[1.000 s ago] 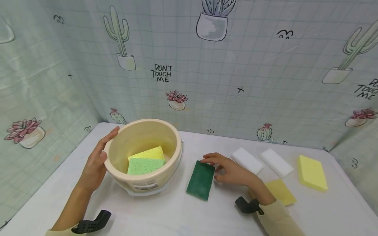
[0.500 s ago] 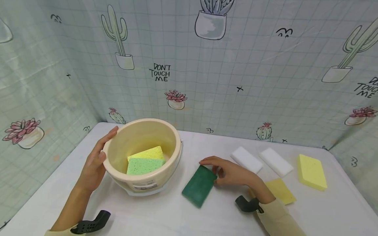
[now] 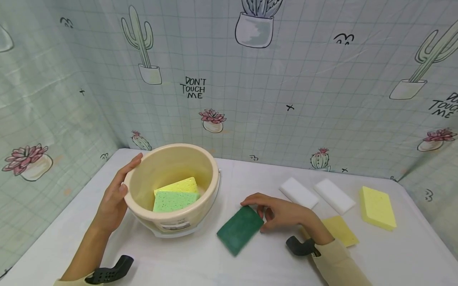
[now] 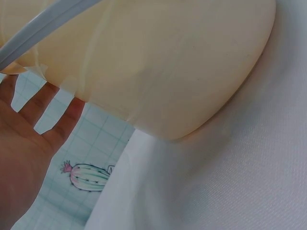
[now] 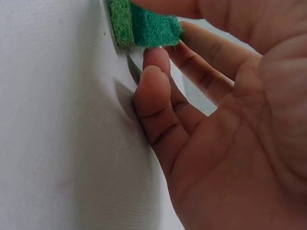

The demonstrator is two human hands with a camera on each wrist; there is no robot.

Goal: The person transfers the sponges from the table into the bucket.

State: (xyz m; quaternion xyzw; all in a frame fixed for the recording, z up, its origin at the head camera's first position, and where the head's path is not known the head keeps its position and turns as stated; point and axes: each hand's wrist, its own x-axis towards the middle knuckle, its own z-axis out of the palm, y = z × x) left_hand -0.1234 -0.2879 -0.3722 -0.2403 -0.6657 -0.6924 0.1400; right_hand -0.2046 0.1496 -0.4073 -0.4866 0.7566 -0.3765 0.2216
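A person's right hand (image 3: 282,214) pinches the near end of a dark green scouring pad (image 3: 239,229), thumb on top and fingers curled beneath its edge (the wrist view shows that end lifted off the cloth). The pad lies aslant on the white table (image 3: 214,262) just right of a cream bucket (image 3: 171,186), which holds a yellow sponge (image 3: 179,185) and a light green sponge (image 3: 171,201). The left hand (image 3: 114,198) rests flat against the bucket's outer wall, fingers straight.

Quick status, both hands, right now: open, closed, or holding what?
Left hand: open, fingers straight against the outside of the beige bucket.
Right hand: pinching the far corner of the dark green sponge on the table.
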